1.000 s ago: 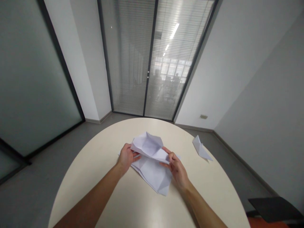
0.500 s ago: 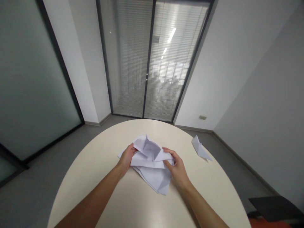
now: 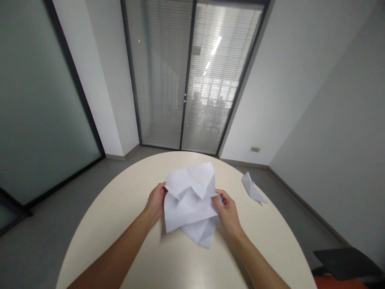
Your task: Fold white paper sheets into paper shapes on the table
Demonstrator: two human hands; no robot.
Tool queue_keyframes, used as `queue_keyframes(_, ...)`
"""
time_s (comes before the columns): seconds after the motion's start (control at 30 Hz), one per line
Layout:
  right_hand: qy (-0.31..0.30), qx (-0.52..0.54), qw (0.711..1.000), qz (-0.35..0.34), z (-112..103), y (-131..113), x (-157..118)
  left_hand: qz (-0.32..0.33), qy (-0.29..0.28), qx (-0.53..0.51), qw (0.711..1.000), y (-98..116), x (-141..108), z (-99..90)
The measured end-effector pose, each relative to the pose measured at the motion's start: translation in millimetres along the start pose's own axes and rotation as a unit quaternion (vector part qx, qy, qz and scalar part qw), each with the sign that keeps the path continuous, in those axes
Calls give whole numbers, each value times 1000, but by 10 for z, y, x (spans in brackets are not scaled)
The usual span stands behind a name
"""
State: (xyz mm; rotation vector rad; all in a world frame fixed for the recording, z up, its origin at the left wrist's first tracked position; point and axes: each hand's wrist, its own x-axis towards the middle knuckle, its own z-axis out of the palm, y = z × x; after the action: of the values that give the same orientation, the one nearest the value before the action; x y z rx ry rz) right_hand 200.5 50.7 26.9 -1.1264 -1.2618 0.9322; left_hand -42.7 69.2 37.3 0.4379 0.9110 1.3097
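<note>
A creased white sheet of paper (image 3: 189,206) is held up above the round table, spread between my two hands. My left hand (image 3: 156,200) pinches its left edge, the fingertips partly behind the paper. At the right edge my right hand (image 3: 227,208) grips it with the thumb in front and fingers curled behind. Beneath the sheet, more folded white paper (image 3: 202,235) shows, its lower corner pointing toward me.
A small folded white paper piece (image 3: 252,188) lies near the right edge of the pale round table (image 3: 126,257). A black and orange chair (image 3: 345,263) stands at the lower right. Beyond the table are a glass door (image 3: 185,80) with blinds and white walls.
The sheet has opened out: its upper part now rises higher and its lower left part hangs down over the papers beneath. My left hand has moved slightly left; both hands still hold it.
</note>
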Motion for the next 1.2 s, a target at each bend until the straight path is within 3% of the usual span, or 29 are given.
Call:
queue_keyframes(0.23, -119, 55, 990, 49, -28, -183, -52, -36, -126, 45, 990, -31, -74, 10)
queue_keyframes(0.37, -179, 20, 984, 16, -85, -324, -89, -80, -130, 68, 986, -111, -62, -8)
queue_keyframes(0.47, -188, 17, 982, 5, -161, -396, -68, 12, -90, 59, 994, -83, -43, -37)
queue_keyframes(0.53, -185, 11, 983, -2, -211, -433, -33, 88, -26, 47, 995, -21, -31, -53)
queue_keyframes(0.63, -181, -8, 983, 13, -267, -511, 30, 165, 78, 47, 982, 69, -14, -66)
queue_keyframes(0.77, -204, -8, 978, 44, -342, -598, 156, 258, 142, 31, 955, 105, 31, -133)
queue_keyframes(0.87, -200, -14, 978, 48, -439, -518, 326, 289, 182, 85, 936, 90, 88, -243)
queue_keyframes(0.97, -123, -51, 986, 97, -538, -318, 523, 264, 225, 167, 923, 83, 141, -335)
queue_keyframes(1.03, -131, -80, 982, 112, -576, -191, 633, 282, 271, 219, 894, 91, 150, -348)
queue_keyframes(1.1, -156, -126, 974, 107, -589, -115, 719, 361, 305, 279, 836, 93, 122, -314)
queue_keyframes(1.17, -171, -173, 966, 92, -602, -94, 792, 474, 279, 351, 758, 60, 54, -242)
queue_keyframes(1.2, -171, -201, 961, 83, -620, -98, 827, 516, 235, 390, 726, 23, 8, -199)
